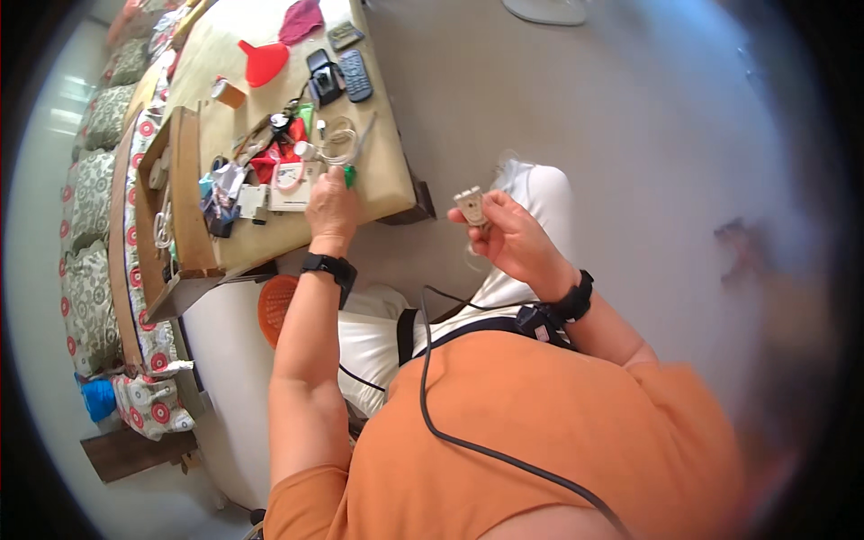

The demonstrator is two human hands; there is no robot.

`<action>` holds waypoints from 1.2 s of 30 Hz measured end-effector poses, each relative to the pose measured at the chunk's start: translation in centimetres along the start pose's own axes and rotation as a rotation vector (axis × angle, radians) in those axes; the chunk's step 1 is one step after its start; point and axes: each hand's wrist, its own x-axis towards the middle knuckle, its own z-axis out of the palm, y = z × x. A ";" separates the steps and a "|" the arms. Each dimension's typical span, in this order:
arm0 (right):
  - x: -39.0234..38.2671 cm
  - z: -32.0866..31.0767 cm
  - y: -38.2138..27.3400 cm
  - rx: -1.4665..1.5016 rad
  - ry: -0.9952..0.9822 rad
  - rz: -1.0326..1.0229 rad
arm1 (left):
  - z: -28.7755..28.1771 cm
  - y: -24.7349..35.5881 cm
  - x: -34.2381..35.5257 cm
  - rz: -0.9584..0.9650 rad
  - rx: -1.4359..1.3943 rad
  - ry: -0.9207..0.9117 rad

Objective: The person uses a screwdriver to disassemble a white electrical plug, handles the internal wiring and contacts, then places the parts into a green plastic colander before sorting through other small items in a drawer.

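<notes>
Over the near corner of the table, my left hand (333,209) has its fingers closed, at the right edge of a flat white box (290,191). A small green piece (349,175) shows right at its fingertips; whether the fingers grip it is hard to make out. Off the table's edge, above my lap, my right hand (517,236) pinches an off-white plug (470,207) with short prongs pointing away from me. A pale loop, perhaps its cord, hangs below that hand. Just beyond my left hand lies a coiled white cable (340,137).
A wooden drawer (184,193) with cords inside stands on the table's left. Farther back lie a red funnel (263,63), a grey remote control (355,76), a black case (324,76) and a pink cloth (301,20). An orange basket (276,310) sits below the table. A black cable (486,453) crosses my shirt.
</notes>
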 end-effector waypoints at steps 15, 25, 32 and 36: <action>0.8 1.8 0.6 0.076 -0.228 0.088 | -6.4 7.5 -4.8 0.009 -1.231 -0.302; -0.3 3.1 1.0 -0.682 -0.060 -0.115 | -10.5 6.0 -5.4 -0.395 -1.908 -0.339; -0.7 3.1 2.5 -0.815 -0.132 -0.255 | -11.9 5.1 -6.3 -0.409 -2.003 -0.304; -0.9 3.3 2.3 -0.743 -0.160 -0.147 | -12.2 4.5 -6.7 -0.317 -2.072 -0.241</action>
